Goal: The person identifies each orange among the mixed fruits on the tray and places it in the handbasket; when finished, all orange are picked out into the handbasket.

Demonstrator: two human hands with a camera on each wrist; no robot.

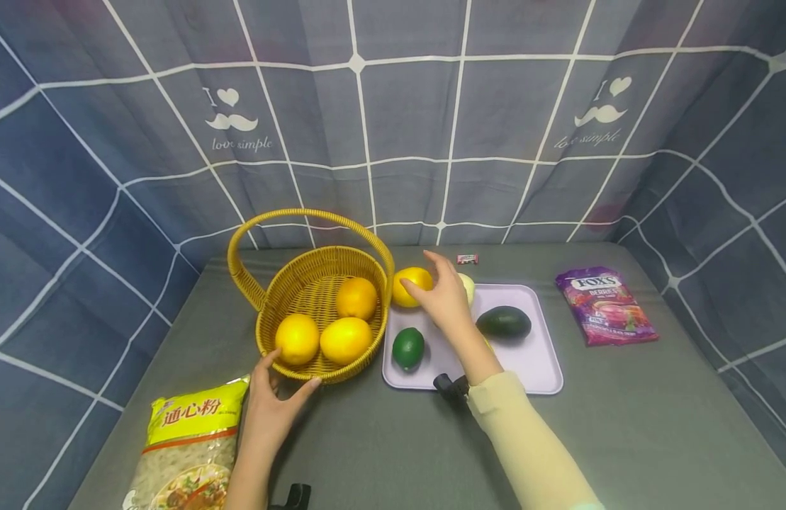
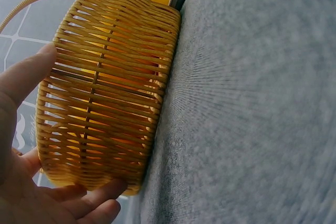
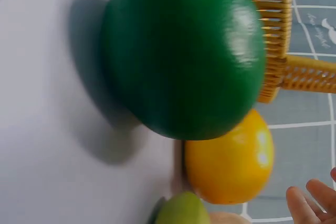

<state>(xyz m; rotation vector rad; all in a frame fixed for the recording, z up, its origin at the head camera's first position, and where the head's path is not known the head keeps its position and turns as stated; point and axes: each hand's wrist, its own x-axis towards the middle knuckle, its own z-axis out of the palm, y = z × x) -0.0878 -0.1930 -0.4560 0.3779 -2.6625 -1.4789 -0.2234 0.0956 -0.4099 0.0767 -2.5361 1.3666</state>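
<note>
The right hand [image 1: 442,292] hangs above the far left of the tray, thumb and fingers spread apart with nothing between them; the right wrist view shows a gap between its fingertips and the glossy yellow round fruit [image 1: 407,292]. That fruit sits at the tray's far left corner, just beside the right side of the round yellow woven basket [image 1: 303,283]. The step in hand looks like a grasp of it. Thumb on its left and fingers on its right should straddle its widest part; its smooth skin probably calls for a full, even grip. The left hand [image 1: 269,407] grips the basket's near left wall; a light hold should steady it without tipping.

Inside the basket are 3 fruits: 1 orange one [image 1: 357,297] far right and 2 yellow ones [image 1: 346,340] nearer. Bare weave at the far left would be the gentlest landing spot, and any lift should clear the tall arched handle [image 1: 310,212].

On the lavender plastic tray [image 1: 444,368], a dark green oval fruit [image 1: 408,348] lies nearer; a pale rounded item [image 1: 468,287], half hidden behind the right hand, is easily nudged.
</note>
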